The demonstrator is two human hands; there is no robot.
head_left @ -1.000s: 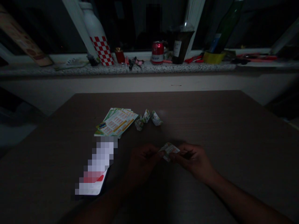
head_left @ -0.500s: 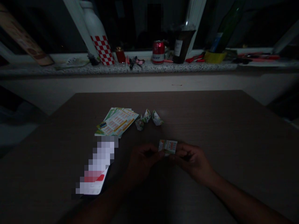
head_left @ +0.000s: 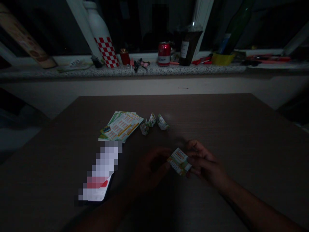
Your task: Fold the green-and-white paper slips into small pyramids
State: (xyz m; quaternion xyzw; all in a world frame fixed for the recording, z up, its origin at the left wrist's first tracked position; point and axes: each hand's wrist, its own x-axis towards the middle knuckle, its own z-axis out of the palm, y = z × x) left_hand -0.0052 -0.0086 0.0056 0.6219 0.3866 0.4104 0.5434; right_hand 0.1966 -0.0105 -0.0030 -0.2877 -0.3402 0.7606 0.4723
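A small folded piece of printed paper point(head_left: 179, 161), white with green, orange and red print, is held above the table, turned with one corner toward the back. My right hand point(head_left: 207, 164) grips its right side between thumb and fingers. At the left corner, my left hand point(head_left: 152, 169) has its thumb and forefinger pinched on the edge, though this hand is very dark. Behind my hands lie small folded paper pieces point(head_left: 162, 122) of similar print. Left of these, a stack of printed paper sheets point(head_left: 122, 126) rests on the table.
A lit phone point(head_left: 100, 177), its screen blurred out, lies left of my left arm on the brown table point(head_left: 217, 116). Along the granite windowsill point(head_left: 149, 70) stand a checked bottle point(head_left: 106, 48), a red can point(head_left: 164, 54), a dark cup point(head_left: 189, 46) and a green bottle point(head_left: 236, 29).
The folded paper has turned to a diagonal position and shifted slightly right and toward me. My right hand has moved right, and its fingers have changed their hold.
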